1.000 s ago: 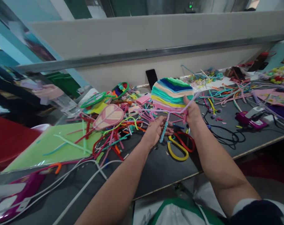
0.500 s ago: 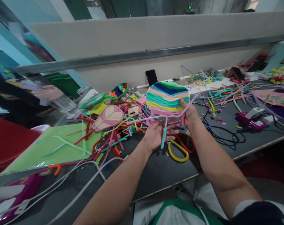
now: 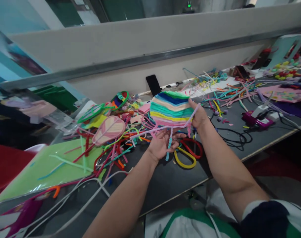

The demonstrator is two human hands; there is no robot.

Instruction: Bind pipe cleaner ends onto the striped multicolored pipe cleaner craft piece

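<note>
My right hand [image 3: 198,114] is closed on the right edge of a striped fan-shaped piece of fuzzy pipe cleaners [image 3: 174,107], in green, navy, peach, teal, yellow and pink. Along its lower edge runs a lilac pipe cleaner [image 3: 143,133], whose right end sticks up by my right thumb. From the middle hangs a short stem wrapped in light blue [image 3: 169,145]. Under the piece, my left hand [image 3: 159,145] lies palm up with its fingers apart, and the stem passes in front of them. Scissors with red and yellow handles [image 3: 186,158] lie just below on the table.
Left of my hands are a pink heart-like pipe-cleaner panel [image 3: 109,130], tangled loose stems and a green plastic-wrapped sheet [image 3: 66,162]. A phone [image 3: 153,85] leans at the back. Purple power strips [image 3: 258,119] and cables [image 3: 230,135] lie on the table [image 3: 175,188].
The view has shifted slightly, so the table appears further left. My right hand still grips the striped piece. The fingers of my left hand look a little less spread beneath it.
</note>
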